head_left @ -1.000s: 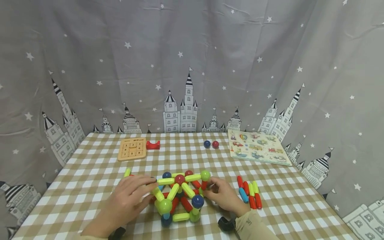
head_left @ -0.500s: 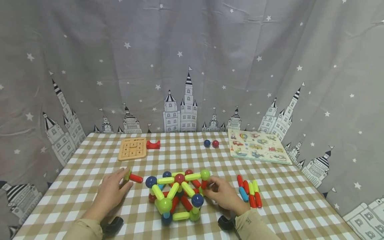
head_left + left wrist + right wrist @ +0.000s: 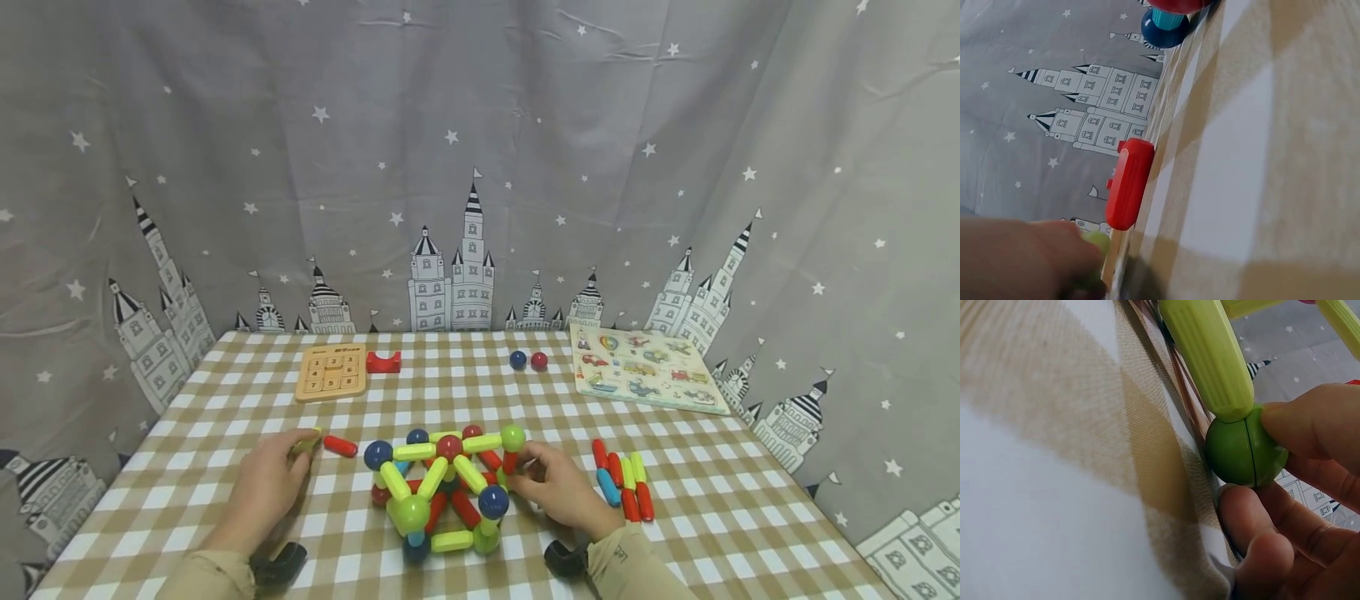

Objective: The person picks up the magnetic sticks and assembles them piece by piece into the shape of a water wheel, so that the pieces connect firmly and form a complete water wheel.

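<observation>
A magnetic ball-and-rod frame of yellow-green and red rods with blue, red and green balls stands at the table's front middle. My right hand is at its right side; in the right wrist view the thumb and fingers pinch a green ball under a yellow-green rod. Left of the frame, my left hand pinches a yellow-green rod between thumb and fingers, mostly hidden by them. Just right of those fingertips a red rod lies on the cloth.
Several loose red, blue and yellow-green rods lie right of my right hand. Farther back are a wooden number puzzle, a red curved block, a blue ball, a red ball and a picture board.
My left hand has left the frame's left side, uncovering a blue ball, moved left and taken hold of the yellow-green rod. The right hand stays at the frame.
</observation>
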A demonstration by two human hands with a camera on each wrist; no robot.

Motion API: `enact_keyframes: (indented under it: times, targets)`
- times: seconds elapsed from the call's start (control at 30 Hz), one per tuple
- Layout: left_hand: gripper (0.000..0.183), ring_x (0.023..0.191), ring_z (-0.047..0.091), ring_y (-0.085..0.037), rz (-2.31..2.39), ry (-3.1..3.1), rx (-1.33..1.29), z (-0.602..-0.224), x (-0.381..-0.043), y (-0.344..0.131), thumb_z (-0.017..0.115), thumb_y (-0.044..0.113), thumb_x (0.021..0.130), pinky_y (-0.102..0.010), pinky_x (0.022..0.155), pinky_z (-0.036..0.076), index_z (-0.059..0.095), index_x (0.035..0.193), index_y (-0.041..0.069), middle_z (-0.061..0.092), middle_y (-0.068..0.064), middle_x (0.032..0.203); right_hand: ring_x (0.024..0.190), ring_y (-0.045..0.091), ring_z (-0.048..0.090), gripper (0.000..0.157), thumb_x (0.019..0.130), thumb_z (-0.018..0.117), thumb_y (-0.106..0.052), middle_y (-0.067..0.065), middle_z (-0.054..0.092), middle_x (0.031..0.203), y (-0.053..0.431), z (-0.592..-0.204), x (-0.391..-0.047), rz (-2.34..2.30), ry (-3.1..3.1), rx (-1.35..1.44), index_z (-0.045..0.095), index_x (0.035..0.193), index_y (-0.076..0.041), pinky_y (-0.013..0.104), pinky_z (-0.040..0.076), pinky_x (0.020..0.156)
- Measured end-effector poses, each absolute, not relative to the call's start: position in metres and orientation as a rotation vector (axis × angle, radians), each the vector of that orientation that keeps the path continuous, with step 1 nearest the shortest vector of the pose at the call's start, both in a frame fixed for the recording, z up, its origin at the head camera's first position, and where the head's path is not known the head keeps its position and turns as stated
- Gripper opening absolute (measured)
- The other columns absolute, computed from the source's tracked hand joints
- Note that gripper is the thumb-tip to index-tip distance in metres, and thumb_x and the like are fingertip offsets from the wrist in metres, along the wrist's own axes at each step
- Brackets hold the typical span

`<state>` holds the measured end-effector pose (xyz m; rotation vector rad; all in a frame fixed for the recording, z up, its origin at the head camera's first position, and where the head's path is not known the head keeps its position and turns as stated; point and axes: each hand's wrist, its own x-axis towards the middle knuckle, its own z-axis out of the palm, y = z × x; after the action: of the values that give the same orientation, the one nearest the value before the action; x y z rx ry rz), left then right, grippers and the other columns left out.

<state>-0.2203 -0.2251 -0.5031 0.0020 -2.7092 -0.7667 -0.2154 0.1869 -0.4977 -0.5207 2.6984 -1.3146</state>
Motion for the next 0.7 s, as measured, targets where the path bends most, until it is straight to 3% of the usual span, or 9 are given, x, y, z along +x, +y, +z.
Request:
enact_keyframes:
  times: [0.07, 0.17, 0.27, 0.3, 0.4, 0.5, 0.7]
  targets:
    - [0.033, 0.105, 0.067, -0.043, -0.823, -2.599, 0.061, -0.496, -0.216, -0.22, 0.069, 0.002, 0.093, -0.057, 0.086, 0.055, 0.067, 0.126, 0.001, 0.069, -0.025, 0.122, 0.08, 0.014, 0.06, 0.02, 0.092, 0.076, -0.023, -0.003, 0.066, 0.096, 0.187, -0.498, -0.215, -1.317, 2.699, -0.517, 0.068, 0.11, -0.019, 0.027, 0.048, 0.064]
    - [0.036, 0.097, 0.071, -0.024, -0.912, -2.328, 0.034, -0.48, -0.202, -0.206, 0.074, -0.001, 0.088, -0.03, 0.083, 0.057, 0.068, 0.123, 0.005, 0.073, -0.016, 0.118, 0.08, 0.015, 0.06, 0.02, 0.092, 0.077, -0.024, -0.002, 0.066, 0.096, 0.187, -0.498, -0.216, -1.31, 2.704, -0.515, 0.068, 0.109, -0.018, 0.027, 0.049, 0.064]
    - [0.04, 0.093, 0.067, -0.004, -0.993, -2.07, -0.274, -0.461, -0.179, -0.187, 0.081, -0.006, 0.081, -0.01, 0.083, 0.051, 0.072, 0.118, 0.007, 0.076, -0.009, 0.112, 0.08, 0.015, 0.06, 0.019, 0.091, 0.077, -0.025, -0.002, 0.066, 0.095, 0.186, -0.499, -0.217, -1.301, 2.703, -0.512, 0.068, 0.107, -0.019, 0.028, 0.049, 0.064]
    - [0.036, 0.095, 0.067, -0.002, -1.01, -2.009, -0.426, -0.455, -0.171, -0.18, 0.082, -0.002, 0.083, -0.007, 0.086, 0.048, 0.073, 0.117, 0.007, 0.076, -0.008, 0.111, 0.08, 0.015, 0.06, 0.019, 0.091, 0.077, -0.025, -0.001, 0.066, 0.095, 0.185, -0.499, -0.217, -1.299, 2.701, -0.511, 0.067, 0.106, -0.019, 0.028, 0.05, 0.064]
    - [0.024, 0.099, 0.066, -0.001, -0.997, -1.946, -0.866, -0.439, -0.151, -0.158, 0.076, 0.017, 0.095, -0.009, 0.091, 0.049, 0.073, 0.117, 0.008, 0.075, -0.004, 0.112, 0.08, 0.015, 0.06, 0.018, 0.091, 0.077, -0.025, -0.001, 0.066, 0.094, 0.184, -0.5, -0.219, -1.299, 2.699, -0.507, 0.067, 0.105, -0.019, 0.028, 0.049, 0.064]
    - [0.031, 0.102, 0.067, -0.007, -0.895, -1.96, -1.133, -0.432, -0.139, -0.139, 0.058, 0.037, 0.105, -0.011, 0.095, 0.047, 0.072, 0.119, 0.013, 0.075, 0.004, 0.113, 0.079, 0.015, 0.061, 0.017, 0.092, 0.077, -0.024, -0.002, 0.066, 0.091, 0.184, -0.5, -0.219, -1.308, 2.699, -0.509, 0.066, 0.104, -0.019, 0.028, 0.049, 0.063]
    - [0.028, 0.1, 0.068, -0.006, -0.774, -1.965, -1.3, -0.433, -0.14, -0.113, 0.051, 0.033, 0.108, -0.023, 0.096, 0.042, 0.073, 0.118, 0.018, 0.074, 0.011, 0.11, 0.08, 0.014, 0.062, 0.015, 0.092, 0.076, -0.022, -0.003, 0.067, 0.094, 0.187, -0.502, -0.218, -1.336, 2.696, -0.515, 0.066, 0.104, -0.018, 0.027, 0.05, 0.065]
